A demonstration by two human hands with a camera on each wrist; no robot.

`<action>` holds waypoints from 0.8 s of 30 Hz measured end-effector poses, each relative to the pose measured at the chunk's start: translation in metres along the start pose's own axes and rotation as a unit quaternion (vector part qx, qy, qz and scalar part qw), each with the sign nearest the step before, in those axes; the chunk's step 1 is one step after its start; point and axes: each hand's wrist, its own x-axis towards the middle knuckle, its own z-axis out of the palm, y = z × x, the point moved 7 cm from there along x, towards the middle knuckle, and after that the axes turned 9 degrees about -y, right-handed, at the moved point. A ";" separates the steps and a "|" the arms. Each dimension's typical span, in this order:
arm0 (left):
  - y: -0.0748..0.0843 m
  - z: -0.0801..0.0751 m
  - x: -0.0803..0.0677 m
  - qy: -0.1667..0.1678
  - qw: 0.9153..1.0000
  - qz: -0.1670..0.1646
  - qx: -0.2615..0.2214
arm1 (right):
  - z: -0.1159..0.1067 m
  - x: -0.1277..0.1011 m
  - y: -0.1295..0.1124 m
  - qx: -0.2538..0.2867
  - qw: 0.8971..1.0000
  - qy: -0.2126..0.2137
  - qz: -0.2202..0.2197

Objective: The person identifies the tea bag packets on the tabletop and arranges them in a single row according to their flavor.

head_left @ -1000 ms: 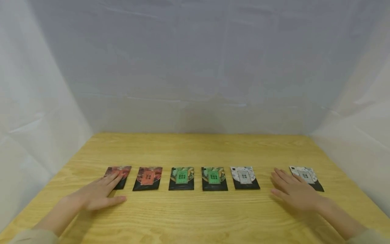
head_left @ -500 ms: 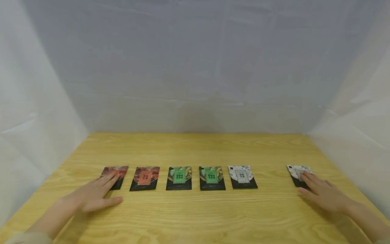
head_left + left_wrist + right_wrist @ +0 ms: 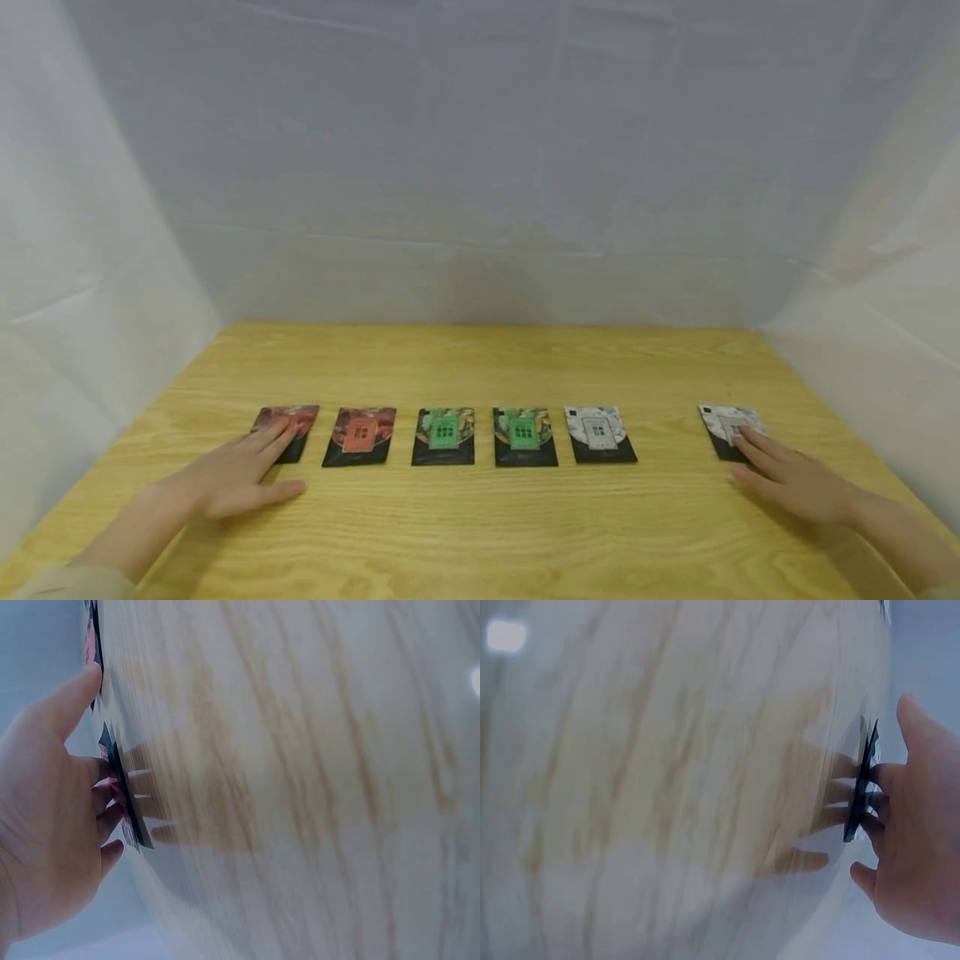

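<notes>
My left hand lies with straight fingers on the leftmost red-and-black sachet, covering much of its left side. The left wrist view shows that hand with its fingertips on the sachet and the thumb spread away. At the right, my right hand rests its extended fingertips on the far-right white-and-black sachet, hiding its lower right part. In the right wrist view, the fingers of that hand touch the sachet's face.
Between the hands, in one row, lie a second red sachet, a green sachet, another green sachet and a white sachet. A wider gap separates the two white ones. White sheeting surrounds the wooden table.
My right hand has moved right onto the far-right white sachet, which then slid slightly left under its fingers. The left hand stays on the leftmost red sachet.
</notes>
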 end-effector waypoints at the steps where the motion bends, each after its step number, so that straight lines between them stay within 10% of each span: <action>1: 0.000 0.000 0.001 -0.003 1.000 -0.002 -0.002 | -0.001 0.001 -0.003 -0.001 1.000 0.000 -0.001; 24: 0.002 0.001 -0.001 -0.015 1.000 -0.004 -0.019 | 0.012 0.018 -0.058 -0.044 0.999 -0.024 -0.017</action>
